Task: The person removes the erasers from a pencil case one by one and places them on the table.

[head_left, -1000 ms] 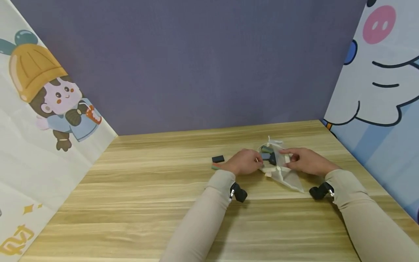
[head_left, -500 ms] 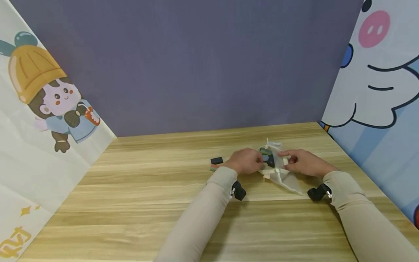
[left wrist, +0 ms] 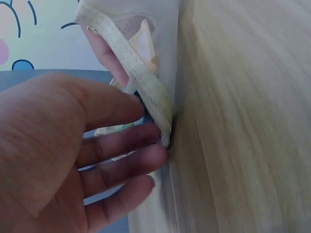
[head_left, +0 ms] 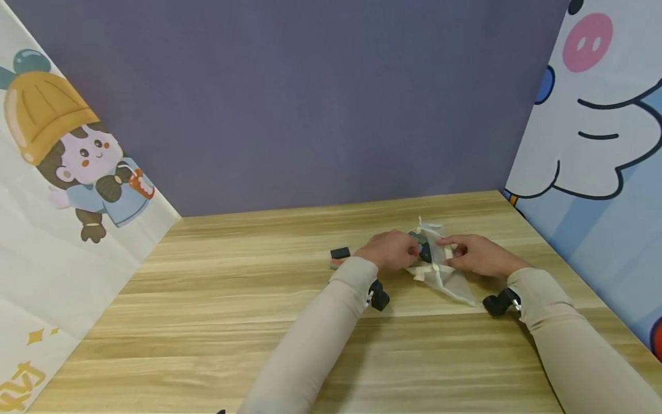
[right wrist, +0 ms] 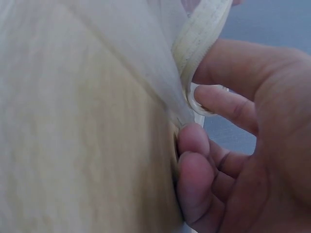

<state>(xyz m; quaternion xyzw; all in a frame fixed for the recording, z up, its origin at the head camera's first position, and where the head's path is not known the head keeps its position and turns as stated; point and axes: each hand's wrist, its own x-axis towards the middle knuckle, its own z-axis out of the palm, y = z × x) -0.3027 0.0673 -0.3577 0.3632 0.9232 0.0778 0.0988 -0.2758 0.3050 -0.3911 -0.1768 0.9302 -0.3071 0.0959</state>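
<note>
A whitish mesh bag [head_left: 456,287] with a cream woven edge band [left wrist: 141,77] lies on the wooden table, its mouth facing left. My right hand [head_left: 478,256] holds the bag's edge, with the band running along its fingers in the right wrist view. My left hand [head_left: 390,250] is at the mouth, its thumb and index finger pinching a small dark blue-grey piece [left wrist: 147,116], mostly hidden by the fingers. Through the mouth show a green piece [head_left: 416,236] and a dark piece [head_left: 426,253]. In the left wrist view, an orange-and-white piece [left wrist: 144,46] shows through the mesh.
Left of my left hand lie a small black block [head_left: 340,253] and a red-and-green piece [head_left: 336,263], partly covered by that hand. A dark grey-purple panel [head_left: 310,115] stands behind the table [head_left: 207,322], with printed cartoon panels at both sides.
My left hand has shifted slightly right to the bag's mouth, now covering the blue-grey piece that showed beyond its fingertips. The right hand keeps its place at the bag. The head view has shifted slightly.
</note>
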